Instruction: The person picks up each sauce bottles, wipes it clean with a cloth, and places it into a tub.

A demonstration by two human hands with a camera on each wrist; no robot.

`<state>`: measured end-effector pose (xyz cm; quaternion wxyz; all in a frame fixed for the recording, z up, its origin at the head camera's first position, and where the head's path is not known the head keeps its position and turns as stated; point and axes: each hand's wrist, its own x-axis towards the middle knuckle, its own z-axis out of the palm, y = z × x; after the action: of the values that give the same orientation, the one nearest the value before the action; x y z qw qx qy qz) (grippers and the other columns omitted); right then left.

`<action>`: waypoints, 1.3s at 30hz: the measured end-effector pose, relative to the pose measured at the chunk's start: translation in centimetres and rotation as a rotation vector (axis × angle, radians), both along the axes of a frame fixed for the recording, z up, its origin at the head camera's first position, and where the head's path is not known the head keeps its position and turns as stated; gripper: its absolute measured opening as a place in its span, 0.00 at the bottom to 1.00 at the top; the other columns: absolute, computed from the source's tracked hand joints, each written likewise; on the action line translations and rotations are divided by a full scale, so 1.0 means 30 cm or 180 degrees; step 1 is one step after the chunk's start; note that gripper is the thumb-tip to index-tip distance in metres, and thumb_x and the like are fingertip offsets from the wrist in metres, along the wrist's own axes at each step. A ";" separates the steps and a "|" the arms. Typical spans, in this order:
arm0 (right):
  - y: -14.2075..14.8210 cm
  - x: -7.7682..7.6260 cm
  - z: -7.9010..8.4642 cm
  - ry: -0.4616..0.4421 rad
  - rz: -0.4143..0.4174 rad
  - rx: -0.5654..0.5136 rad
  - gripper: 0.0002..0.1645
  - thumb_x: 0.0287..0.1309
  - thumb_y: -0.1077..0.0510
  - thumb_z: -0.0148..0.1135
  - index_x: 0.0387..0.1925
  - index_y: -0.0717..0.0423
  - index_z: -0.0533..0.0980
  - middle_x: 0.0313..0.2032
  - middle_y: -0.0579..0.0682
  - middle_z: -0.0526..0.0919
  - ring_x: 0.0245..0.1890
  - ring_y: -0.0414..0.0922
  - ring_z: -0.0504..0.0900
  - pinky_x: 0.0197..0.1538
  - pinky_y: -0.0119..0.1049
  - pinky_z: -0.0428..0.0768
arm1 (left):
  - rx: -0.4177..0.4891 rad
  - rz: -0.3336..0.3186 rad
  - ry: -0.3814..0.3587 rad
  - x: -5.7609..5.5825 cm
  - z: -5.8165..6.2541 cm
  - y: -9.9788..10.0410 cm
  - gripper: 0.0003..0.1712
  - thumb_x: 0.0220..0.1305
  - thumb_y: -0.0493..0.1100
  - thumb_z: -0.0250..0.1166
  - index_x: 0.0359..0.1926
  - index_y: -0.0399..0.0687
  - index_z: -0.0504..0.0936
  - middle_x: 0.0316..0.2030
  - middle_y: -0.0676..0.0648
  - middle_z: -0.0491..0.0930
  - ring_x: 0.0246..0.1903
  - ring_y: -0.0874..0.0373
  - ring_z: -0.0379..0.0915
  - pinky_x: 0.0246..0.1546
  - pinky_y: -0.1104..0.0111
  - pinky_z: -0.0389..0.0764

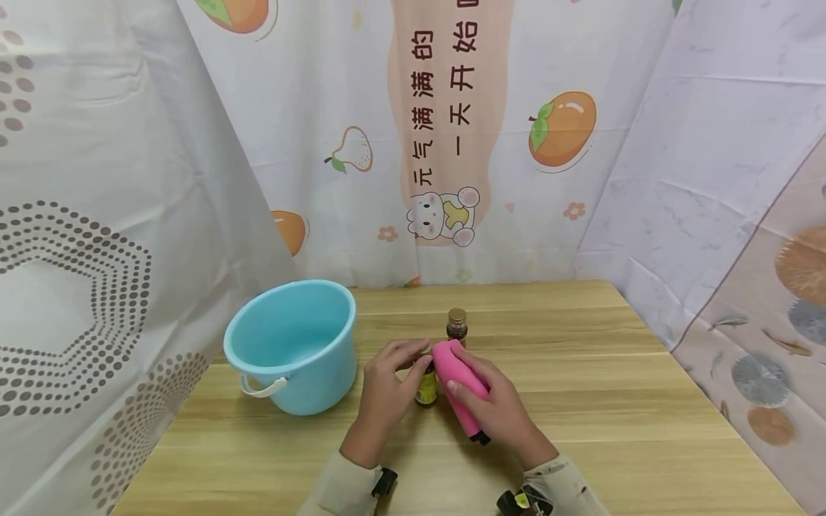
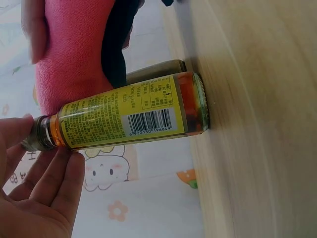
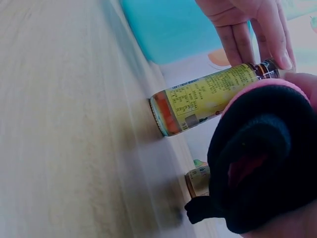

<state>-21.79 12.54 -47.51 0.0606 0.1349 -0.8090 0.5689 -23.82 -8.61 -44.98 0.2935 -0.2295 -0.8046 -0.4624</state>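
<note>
My left hand (image 1: 387, 387) pinches the capped neck of a small glass bottle (image 1: 426, 392) between thumb and fingers. The bottle stands upright on the table, and its yellow label (image 2: 124, 111) with a barcode shows in the left wrist view. In my right hand (image 1: 495, 405) is a pink fuzzy plush item (image 1: 459, 380), held at a slant right beside the bottle, its upper end close to the cap. Its black cuff (image 3: 267, 148) and hollow opening face the right wrist camera. Behind both hands stands a second, dark bottle (image 1: 457, 326) with a gold cap, its lower part hidden.
On the left of the wooden table (image 1: 581, 401) stands a light blue bucket (image 1: 323, 380) with a white handle (image 1: 263, 388). Printed curtains (image 1: 310, 107) hang along the back and both sides.
</note>
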 end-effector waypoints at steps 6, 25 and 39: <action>-0.001 0.003 0.000 0.0065 -0.0017 0.0115 0.32 0.68 0.40 0.66 0.71 0.23 0.70 0.62 0.45 0.78 0.53 0.45 0.79 0.51 0.39 0.83 | -0.0020 0.0011 -0.0026 0.002 -0.002 0.003 0.16 0.70 0.44 0.70 0.56 0.51 0.88 0.51 0.52 0.86 0.47 0.58 0.86 0.46 0.68 0.88; 0.003 0.001 -0.009 -0.0084 -0.0110 0.0363 0.32 0.66 0.45 0.70 0.69 0.22 0.73 0.55 0.45 0.82 0.44 0.42 0.80 0.45 0.37 0.82 | 0.0013 -0.0020 -0.0040 0.009 0.006 0.009 0.15 0.70 0.44 0.69 0.56 0.51 0.88 0.50 0.53 0.86 0.49 0.59 0.86 0.48 0.68 0.87; 0.014 -0.004 -0.031 -0.0131 -0.0064 0.1083 0.32 0.65 0.49 0.71 0.69 0.41 0.76 0.54 0.51 0.83 0.44 0.40 0.79 0.46 0.38 0.81 | -0.0024 0.0010 0.0142 0.009 -0.001 0.011 0.15 0.69 0.41 0.70 0.55 0.48 0.88 0.49 0.51 0.86 0.47 0.59 0.86 0.47 0.69 0.87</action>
<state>-21.90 12.96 -48.45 0.0260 0.1234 -0.8960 0.4257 -23.55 -8.30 -45.02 0.3112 -0.2396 -0.8000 -0.4537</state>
